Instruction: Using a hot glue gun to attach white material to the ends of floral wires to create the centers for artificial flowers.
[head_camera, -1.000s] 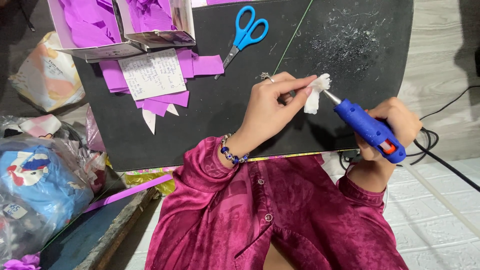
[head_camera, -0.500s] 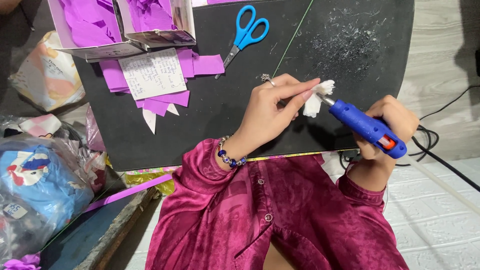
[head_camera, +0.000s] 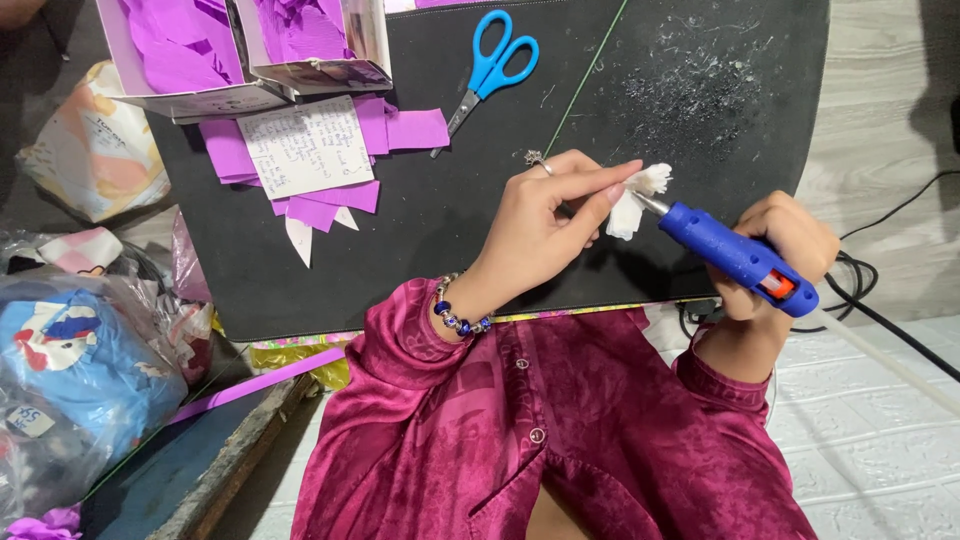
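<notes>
My left hand (head_camera: 545, 215), with a ring and a bead bracelet, pinches a small white paper flower (head_camera: 634, 197) between thumb and fingers above a black mat (head_camera: 430, 250). My right hand (head_camera: 790, 250) grips a blue hot glue gun (head_camera: 735, 258). Its metal nozzle touches the flower's right side. A glue stick pokes out of the gun's back toward the lower right.
Blue-handled scissors (head_camera: 492, 62) lie at the mat's top. Purple paper pieces, a handwritten note (head_camera: 308, 146) and open boxes of purple paper (head_camera: 240, 45) sit at the upper left. Plastic bags (head_camera: 70, 380) lie at the left. A black cord (head_camera: 880, 300) runs on the right.
The glue gun and the flower have shifted slightly up and left, with the nozzle staying at the flower. Both hands keep their hold.
</notes>
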